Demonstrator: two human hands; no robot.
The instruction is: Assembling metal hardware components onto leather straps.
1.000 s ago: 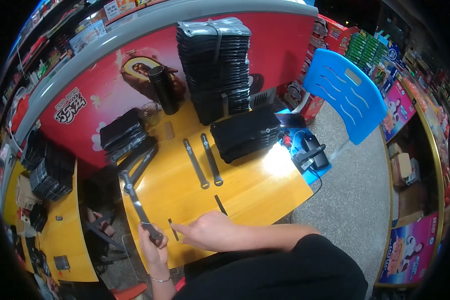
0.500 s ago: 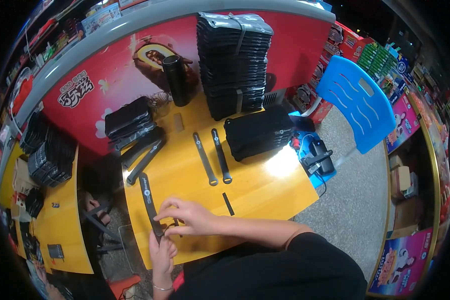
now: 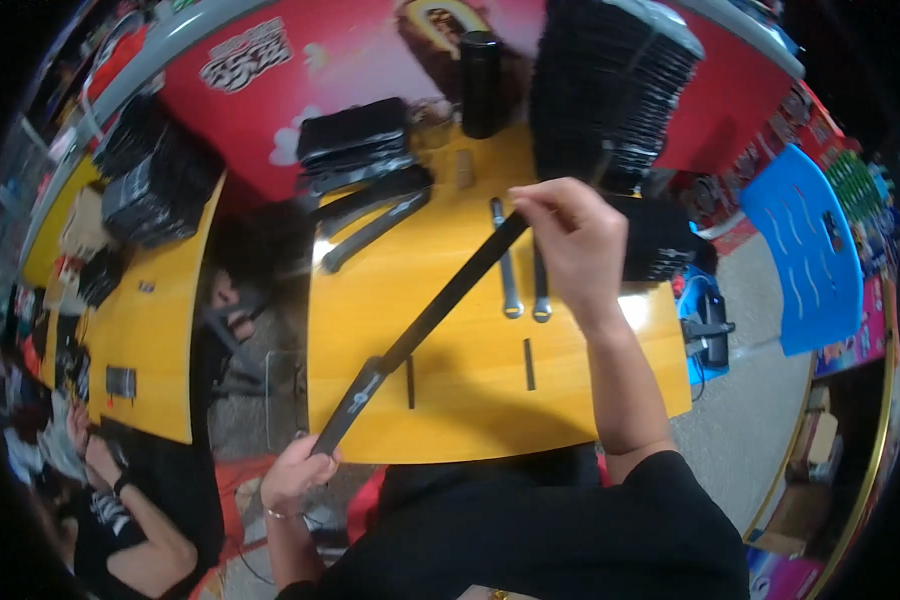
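Observation:
A long black strap (image 3: 455,290) with a small pale print is drawn out slantwise above the yellow table (image 3: 470,425). Its lower end is gripped by my left hand (image 3: 295,474), near the table's front edge. My right hand (image 3: 582,240) pinches the upper end between thumb and fingers, over the middle of the table. Beneath and behind that hand lie two dark straps with looped ends, a grey one (image 3: 508,270) and a black one (image 3: 541,292), the black one partly hidden. Two short black strips (image 3: 529,365) lie on the tabletop on either side of the middle.
At the back stand a tall stack of black packs (image 3: 610,95), a black cylinder (image 3: 480,90) and a pile of black pouches (image 3: 355,140). More dark straps (image 3: 380,228) lie before the pouches. A blue chair (image 3: 805,250) is at right; a co-worker's hands (image 3: 95,455) show at left.
My right hand has moved up and right, pulling the strap out long. My left hand has shifted slightly left, still holding its end. The view has turned.

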